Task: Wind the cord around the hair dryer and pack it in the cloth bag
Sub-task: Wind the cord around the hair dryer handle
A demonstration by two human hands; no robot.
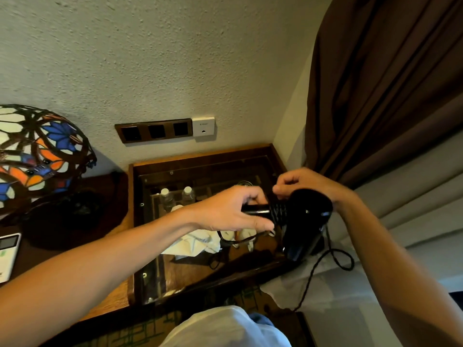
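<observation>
Dryer (304,216) held in air over table's (200,156) right edge, not resting on it. L hand (230,211) clamps the handle end, prob. to keep it steady while coils stack on the handle. R hand (300,184) pinches cord (278,212) at the wraps to keep tension. Slack loop hangs off right, so winding not done. Bag (193,242) lies crumpled mid-table, near front edge, waiting.

Your left hand (233,209) grips the handle of the black dryer (304,219) above the glass-topped table (200,156). Your right hand (303,184) pinches the cord (279,212), coiled in several turns around that handle. The loose cord hangs off the table's right edge. A white bag (193,242) lies crumpled on the glass beneath.
</observation>
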